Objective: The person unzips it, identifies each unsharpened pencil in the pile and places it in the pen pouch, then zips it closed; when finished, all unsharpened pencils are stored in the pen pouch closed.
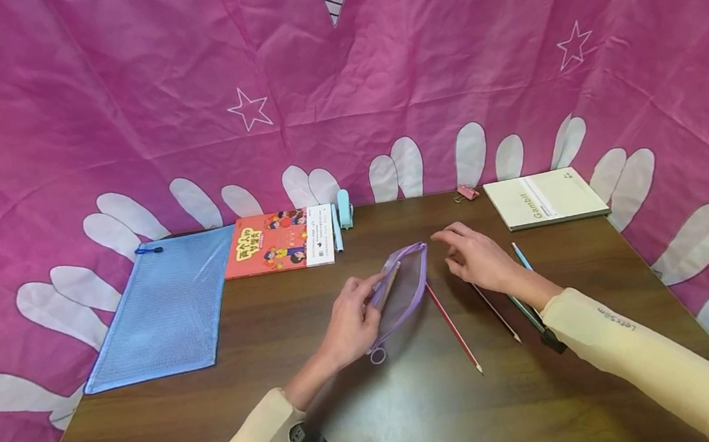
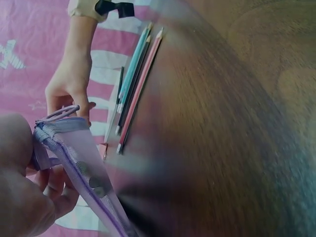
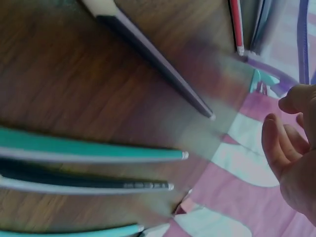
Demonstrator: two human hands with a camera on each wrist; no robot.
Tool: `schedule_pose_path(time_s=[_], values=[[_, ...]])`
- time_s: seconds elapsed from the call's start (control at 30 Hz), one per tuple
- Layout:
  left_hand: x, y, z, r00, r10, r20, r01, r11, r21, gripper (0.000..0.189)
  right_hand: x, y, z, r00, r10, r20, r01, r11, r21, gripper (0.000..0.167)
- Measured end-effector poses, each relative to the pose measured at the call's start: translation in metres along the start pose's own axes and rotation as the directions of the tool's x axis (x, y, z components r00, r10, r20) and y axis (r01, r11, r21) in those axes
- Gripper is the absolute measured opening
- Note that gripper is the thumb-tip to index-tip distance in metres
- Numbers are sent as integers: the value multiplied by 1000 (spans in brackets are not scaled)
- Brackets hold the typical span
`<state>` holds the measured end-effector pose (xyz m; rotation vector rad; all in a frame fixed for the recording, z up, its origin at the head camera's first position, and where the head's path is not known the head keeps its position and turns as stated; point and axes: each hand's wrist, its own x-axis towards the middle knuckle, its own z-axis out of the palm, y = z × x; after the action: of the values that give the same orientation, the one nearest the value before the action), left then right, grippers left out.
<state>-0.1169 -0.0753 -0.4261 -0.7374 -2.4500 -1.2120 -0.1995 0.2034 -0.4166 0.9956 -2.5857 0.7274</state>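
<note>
My left hand (image 1: 351, 321) grips one long side of a purple mesh zip pouch (image 1: 410, 291), whose mouth gapes open. Through the mesh shows a slim pencil-like stick (image 1: 391, 284); its kind is hard to tell. Just beyond the pouch's far right end, my right hand (image 1: 478, 256) hovers with loosely bent fingers and nothing between them. A red pencil (image 1: 454, 328) lies beside the pouch. Under the right hand and forearm are a dark pencil (image 1: 498, 315), a green pencil (image 3: 94, 149) and a blue pencil (image 1: 520, 256), partly hidden in the head view.
A blue mesh zip bag (image 1: 158, 313) lies at the left, touching a red picture book (image 1: 266, 249). Behind are a light blue pen (image 1: 337, 229), a blue stapler (image 1: 344, 209) and a pink binder clip (image 1: 467, 193). A cream notebook (image 1: 545, 198) lies back right. Pink cloth (image 1: 340, 91) hangs behind the table.
</note>
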Motion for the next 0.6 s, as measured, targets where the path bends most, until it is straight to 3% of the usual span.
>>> schedule_pose_path(time_s=[0.17, 0.37, 0.6], values=[[-5, -5, -8, 1000, 12, -1, -12, 1000, 13, 49, 8, -5, 11, 993, -113, -27, 114, 993, 12, 51], [-10, -9, -16, 1000, -10, 18, 9, 1000, 23, 47, 13, -13, 20, 970, -233, -75, 237, 971, 41, 43], [-16, -18, -30, 997, -73, 32, 72, 997, 41, 39, 15, -16, 25, 953, -266, -144, 281, 954, 99, 25]])
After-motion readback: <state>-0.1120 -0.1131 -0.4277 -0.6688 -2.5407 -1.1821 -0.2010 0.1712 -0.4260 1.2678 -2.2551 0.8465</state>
